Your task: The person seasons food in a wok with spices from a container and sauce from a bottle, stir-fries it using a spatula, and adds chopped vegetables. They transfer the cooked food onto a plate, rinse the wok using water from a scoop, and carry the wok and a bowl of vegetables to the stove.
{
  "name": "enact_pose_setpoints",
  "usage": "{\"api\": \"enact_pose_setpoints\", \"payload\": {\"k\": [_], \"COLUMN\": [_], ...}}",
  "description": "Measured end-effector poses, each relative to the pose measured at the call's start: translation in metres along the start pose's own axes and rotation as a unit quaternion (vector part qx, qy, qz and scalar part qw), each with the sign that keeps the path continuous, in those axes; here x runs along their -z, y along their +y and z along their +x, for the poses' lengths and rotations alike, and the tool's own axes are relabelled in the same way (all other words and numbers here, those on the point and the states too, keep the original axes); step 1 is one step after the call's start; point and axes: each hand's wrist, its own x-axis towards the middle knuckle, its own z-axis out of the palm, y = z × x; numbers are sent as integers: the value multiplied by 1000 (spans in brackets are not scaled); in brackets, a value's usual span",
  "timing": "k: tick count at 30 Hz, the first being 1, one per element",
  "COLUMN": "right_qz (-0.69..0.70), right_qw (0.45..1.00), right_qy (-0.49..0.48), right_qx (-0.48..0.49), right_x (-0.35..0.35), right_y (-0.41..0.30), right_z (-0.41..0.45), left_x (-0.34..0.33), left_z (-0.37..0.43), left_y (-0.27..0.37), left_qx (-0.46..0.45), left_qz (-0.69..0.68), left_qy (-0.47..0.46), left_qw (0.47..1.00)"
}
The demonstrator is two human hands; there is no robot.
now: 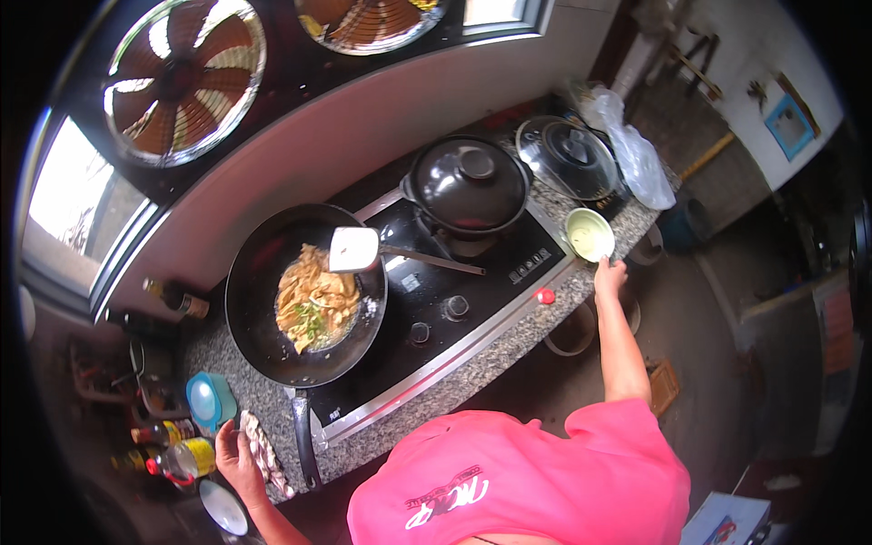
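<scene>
My right hand (610, 276) grips the rim of a small pale bowl (590, 235) at the counter's right end; a little clear or yellowish liquid shows in it. My left hand (240, 463) is raised beside a blue-lidded container (211, 400) and a crumpled cloth (262, 453), its fingers apart and nothing visible between them. A black wok (252, 327) on the left of the cooktop holds sliced, browned food (317, 296) with chopped green pieces. A metal spatula (436, 260) rests across the wok's right rim, its white-looking blade over the wok and its handle over the black glass.
A lidded black pot (470, 184) stands on the far burner. Behind the bowl lie a glass lid (569, 157) and a plastic bag (633, 150). A red cap (546, 296) sits on the granite edge (477, 368). The wok handle (305, 443) sticks out towards me; bottles (187, 458) stand at left.
</scene>
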Motion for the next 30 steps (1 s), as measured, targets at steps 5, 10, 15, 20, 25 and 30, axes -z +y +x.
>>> {"api": "enact_pose_setpoints", "payload": {"k": [5, 10, 15, 20, 25, 30], "right_qz": [-44, -114, -158, -161, -184, -118], "right_qw": [835, 742, 735, 745, 731, 772], "right_qy": [-264, -216, -162, -157, -139, -200], "right_qx": [481, 625, 639, 628, 642, 592], "right_x": [-43, -89, -110, -109, -111, -76], "right_y": [-71, -106, -105, -109, -111, -109], "right_z": [-109, -159, -168, -181, -181, -177], "left_x": [-5, -34, -50, -53, -58, -54], "left_z": [-37, -58, -76, -84, -77, -73], "left_y": [-23, -3, 22, 25, 32, 27], "left_qx": [16, 128, 155, 139, 192, 209], "left_qz": [-20, -103, -159, -155, -221, -240], "left_qy": [83, 40, 2, -48, -161, -204], "left_qw": [996, 986, 975, 977, 943, 926]}}
